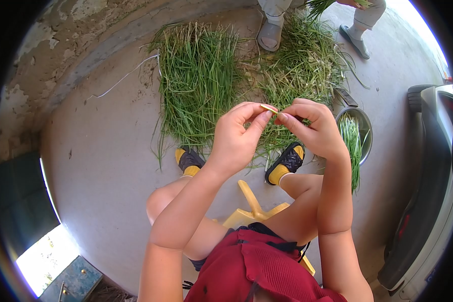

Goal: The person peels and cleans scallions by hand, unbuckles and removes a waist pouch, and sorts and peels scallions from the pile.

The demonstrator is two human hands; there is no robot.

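Observation:
Both hands are raised close together over the greens. My left hand pinches one end of a short pale green stalk between thumb and fingers. The stalk's other end is pinched by my right hand, just to the right. Behind my left hand lies a wide bundle of long green stalks on the concrete floor. A looser, messier heap of stalks and pale scraps spreads behind my right hand.
A metal basin at the right holds green stalks that hang over its rim. Another person's feet in grey slippers stand at the back. A vehicle is at the far right, a wall at the upper left.

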